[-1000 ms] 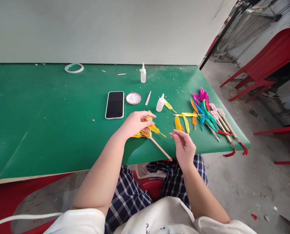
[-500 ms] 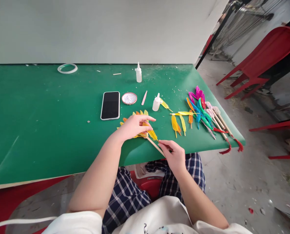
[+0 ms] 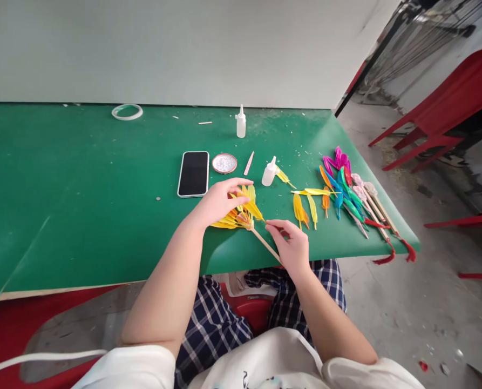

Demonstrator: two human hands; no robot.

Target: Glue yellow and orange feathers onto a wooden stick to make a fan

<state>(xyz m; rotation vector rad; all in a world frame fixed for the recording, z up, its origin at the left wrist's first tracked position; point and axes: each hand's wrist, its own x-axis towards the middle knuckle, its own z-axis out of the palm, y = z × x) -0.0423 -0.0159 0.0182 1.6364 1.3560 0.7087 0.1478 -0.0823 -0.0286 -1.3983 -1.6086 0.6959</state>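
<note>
A fan of yellow and orange feathers [image 3: 224, 222] on a pale wooden stick [image 3: 266, 245] lies at the table's near edge, partly hidden under my left hand [image 3: 219, 202]. Thumb and a finger of that hand close on the upper part of a yellow feather [image 3: 253, 209], while the index finger stretches out above. My right hand [image 3: 290, 241] pinches the quill end of this same feather, and the stick passes beneath its fingers. Just beyond stands a small white glue bottle [image 3: 269, 174]. Loose yellow and orange feathers [image 3: 299, 208] lie to the right of my right hand.
On the green table [image 3: 82, 178] are a phone [image 3: 194, 174], a round dish [image 3: 224, 163], pink tweezers [image 3: 249, 163], another glue bottle [image 3: 241, 124] and a tape roll [image 3: 127, 112]. Coloured feathers [image 3: 346, 189] and tasselled sticks [image 3: 380, 216] lie by the right edge. A red chair [image 3: 447, 113] stands beyond.
The view has turned slightly left, so the table things sit farther right. The feather fan looks narrower under my left hand. Both hands keep their hold on the yellow feather.
</note>
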